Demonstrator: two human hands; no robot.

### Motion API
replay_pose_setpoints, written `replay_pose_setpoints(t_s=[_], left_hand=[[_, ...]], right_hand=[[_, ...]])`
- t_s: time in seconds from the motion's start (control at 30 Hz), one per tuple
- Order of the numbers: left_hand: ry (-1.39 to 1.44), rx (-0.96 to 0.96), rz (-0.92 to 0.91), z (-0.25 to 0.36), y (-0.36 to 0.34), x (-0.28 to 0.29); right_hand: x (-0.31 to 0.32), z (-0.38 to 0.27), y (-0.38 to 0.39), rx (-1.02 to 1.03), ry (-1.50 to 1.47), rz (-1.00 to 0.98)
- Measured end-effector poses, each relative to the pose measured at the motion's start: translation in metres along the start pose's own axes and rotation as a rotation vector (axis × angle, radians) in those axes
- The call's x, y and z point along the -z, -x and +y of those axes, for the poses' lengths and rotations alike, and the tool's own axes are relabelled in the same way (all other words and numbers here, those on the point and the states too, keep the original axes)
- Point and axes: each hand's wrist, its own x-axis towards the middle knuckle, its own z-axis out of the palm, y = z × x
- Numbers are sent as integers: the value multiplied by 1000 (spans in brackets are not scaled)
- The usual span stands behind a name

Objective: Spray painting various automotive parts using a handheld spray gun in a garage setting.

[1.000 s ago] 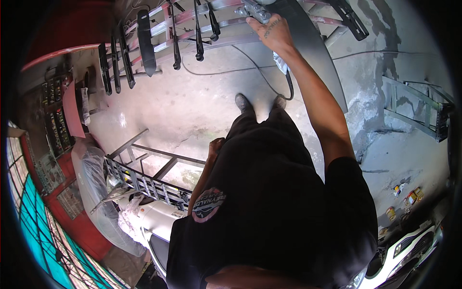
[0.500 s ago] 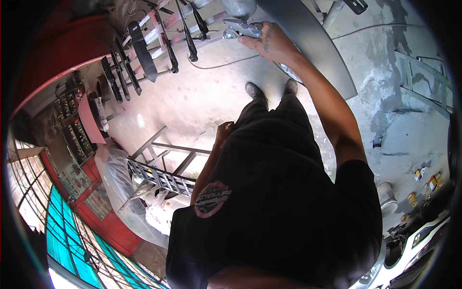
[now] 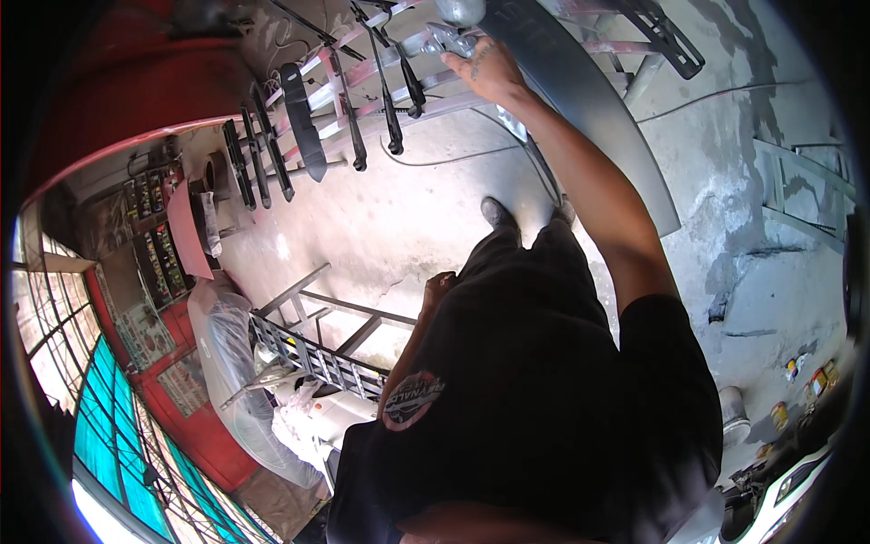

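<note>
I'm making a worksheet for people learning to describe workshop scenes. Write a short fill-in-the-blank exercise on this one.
1. The hand gripping the spray gun is the person's ____ one.
2. The person's shirt is ____ in colour.
3. The long object wrapped in clear plastic lies on the person's ____ side.

Missing words: right; black; left.
</note>
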Motion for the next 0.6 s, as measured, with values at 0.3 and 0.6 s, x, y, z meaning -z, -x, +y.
replay_pose_setpoints(t_s=[0.3,0.6], left_hand=[[78,107,81,-37,5,-3],[37,-12,124,-36,-9,-5]], right_hand=[[-31,-23,-70,-85,-15,207],[-31,-26,-56,-65,85,0]])
